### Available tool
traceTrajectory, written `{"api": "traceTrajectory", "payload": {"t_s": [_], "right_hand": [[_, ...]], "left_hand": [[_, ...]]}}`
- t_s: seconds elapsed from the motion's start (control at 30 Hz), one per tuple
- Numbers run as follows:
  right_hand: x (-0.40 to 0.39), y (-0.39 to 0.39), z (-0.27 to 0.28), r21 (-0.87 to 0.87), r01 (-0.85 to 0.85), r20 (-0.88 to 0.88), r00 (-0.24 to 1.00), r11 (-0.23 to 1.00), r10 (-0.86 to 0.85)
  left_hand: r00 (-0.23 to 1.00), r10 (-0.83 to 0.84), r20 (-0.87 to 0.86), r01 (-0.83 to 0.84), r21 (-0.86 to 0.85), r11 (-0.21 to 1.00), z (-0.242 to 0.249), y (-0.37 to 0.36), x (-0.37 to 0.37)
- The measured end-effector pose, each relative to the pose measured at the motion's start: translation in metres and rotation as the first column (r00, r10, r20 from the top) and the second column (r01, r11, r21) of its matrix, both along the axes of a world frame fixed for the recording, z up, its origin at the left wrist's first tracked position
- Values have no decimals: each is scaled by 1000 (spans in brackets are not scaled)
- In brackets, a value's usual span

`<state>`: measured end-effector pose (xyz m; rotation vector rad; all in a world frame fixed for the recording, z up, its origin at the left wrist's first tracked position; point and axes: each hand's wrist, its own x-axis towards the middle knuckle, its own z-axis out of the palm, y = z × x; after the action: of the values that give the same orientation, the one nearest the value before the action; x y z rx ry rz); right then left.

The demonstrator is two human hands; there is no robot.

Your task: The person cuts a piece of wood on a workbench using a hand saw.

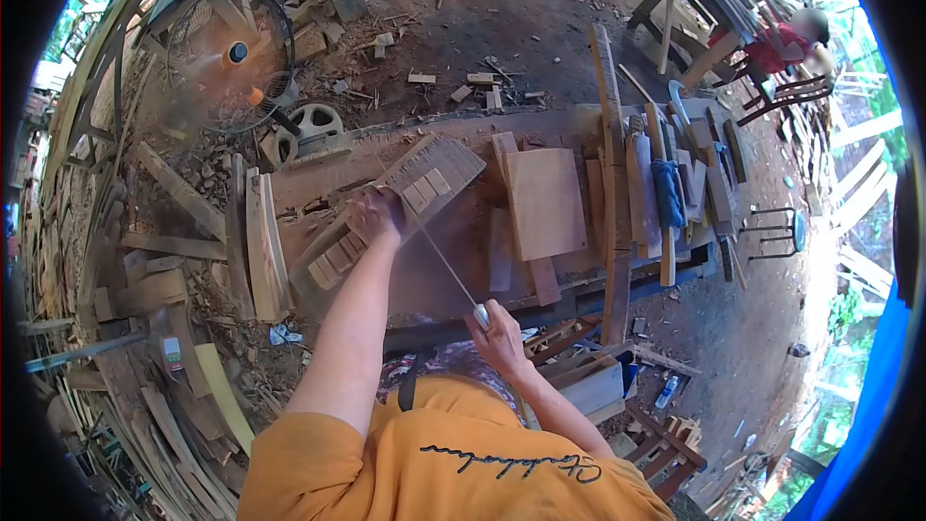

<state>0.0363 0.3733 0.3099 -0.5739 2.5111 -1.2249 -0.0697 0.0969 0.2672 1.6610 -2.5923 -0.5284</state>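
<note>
The right hand (499, 338) is closed around the pale handle of a thin tool (446, 265), just beyond the bench's near edge. The tool's long axis runs slantwise: the handle end points back toward the person, and the narrow shaft reaches forward and to the left, over the left half of the bench (424, 294), crossing a thick plank (458, 159). That plank lies on the bench with its long axis almost square to the tool, one end by the far edge, the other toward the near left corner. Small blocks (424, 191) sit in a row along it, on both sides of the left hand (374, 215). This hand rests on the plank, fingers bent, just left of the tool; I cannot tell whether it pinches a block. Right of the plank, a light panel (547, 203) lies at mid-bench, its longer sides running from far edge to near edge. Next comes a long beam (615, 183), which spans the bench and juts past both edges. A blue cloth (666, 188) lies among sticks toward the right end.
</note>
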Motion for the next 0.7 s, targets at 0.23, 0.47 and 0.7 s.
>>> {"api": "traceTrajectory", "payload": {"t_s": [0.23, 0.47, 0.7], "right_hand": [[-46, -66, 3, 100, 37, -31, 999, 994, -34], [-13, -12, 14, 60, 18, 60, 998, 998, -21], [-56, -72, 6, 93, 35, 161, 986, 995, -50]], "left_hand": [[988, -39, -148, -14, -343, 939, -90, -19, 11], [992, 85, -93, -92, -70, 993, -66, -19, 2], [984, 46, -174, -78, -181, 980, -74, -17, 4]]}}
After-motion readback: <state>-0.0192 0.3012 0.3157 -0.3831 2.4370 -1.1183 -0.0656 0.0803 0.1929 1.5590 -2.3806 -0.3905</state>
